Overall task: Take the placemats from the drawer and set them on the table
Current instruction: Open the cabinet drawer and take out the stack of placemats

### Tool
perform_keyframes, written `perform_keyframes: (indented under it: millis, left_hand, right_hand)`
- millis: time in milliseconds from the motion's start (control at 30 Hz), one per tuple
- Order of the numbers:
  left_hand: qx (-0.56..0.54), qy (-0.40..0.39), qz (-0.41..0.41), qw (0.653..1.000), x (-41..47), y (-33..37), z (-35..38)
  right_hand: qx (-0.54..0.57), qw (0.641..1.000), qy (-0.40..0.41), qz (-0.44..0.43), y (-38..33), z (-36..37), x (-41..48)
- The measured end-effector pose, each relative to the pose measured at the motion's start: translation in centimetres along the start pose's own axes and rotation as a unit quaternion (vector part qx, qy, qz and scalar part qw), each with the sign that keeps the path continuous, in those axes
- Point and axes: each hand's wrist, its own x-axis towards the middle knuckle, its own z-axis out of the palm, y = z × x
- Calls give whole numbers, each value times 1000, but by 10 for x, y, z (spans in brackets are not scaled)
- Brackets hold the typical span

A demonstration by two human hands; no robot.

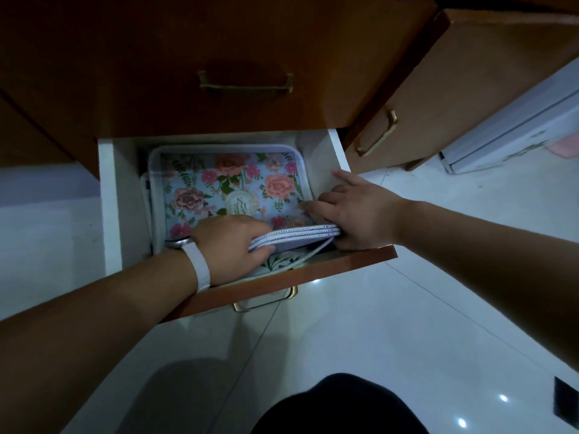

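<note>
Both forearms reached forward and down, converging. The left hand (pixel 232 245), back upward, curled its fingers (pixel 257 227) round the near edge of the stacked placemats (pixel 297 234). The right hand (pixel 354 211) pinched their right end, thumb beneath, fingers spread on top.

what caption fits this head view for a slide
Left hand and right hand grip floral placemats in the open drawer.

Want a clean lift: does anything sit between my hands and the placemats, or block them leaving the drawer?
Nothing between: left hand and right hand grip the placemats at the near edge. Nothing lies on them; the upper drawer front sits close above their far end. The table is not in view.
</note>
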Motion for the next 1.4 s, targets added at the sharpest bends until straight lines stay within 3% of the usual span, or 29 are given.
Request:
perform_keyframes:
  millis: [367, 500, 633, 700, 833, 1167, 1300, 1400]
  left_hand:
    - [15, -48, -4, 999, 0, 2, -3]
    - [21, -46, -10, 999, -6, 11, -21]
    - [92, -96, -4, 991, -16, 14, -54]
    - [120, -78, -4, 990, -27, 16, -72]
    - [100, 30, 63, 993, -53, 32, -96]
    - [49, 41, 74, 995, -100, 94, -132]
    - [-10, 15, 56, 998, -111, 101, -127]
    - [-41, -17, 39, 998, -121, 98, -111]
  right_hand:
    - [114, 991, 51, 45, -6, -4, 0]
    - [242, 961, 109, 80, -11, -20, -3]
    - [303, 923, 186, 146, -18, -35, -19]
    - [319, 905, 224, 167, -22, -39, -29]
    - [353, 867, 294, 194, -39, -51, -51]
    - [360, 834, 373, 189, -92, -79, -133]
    - [370, 829, 363, 211, -113, -74, -146]
    - [429, 815, 308, 240, -125, -64, -149]
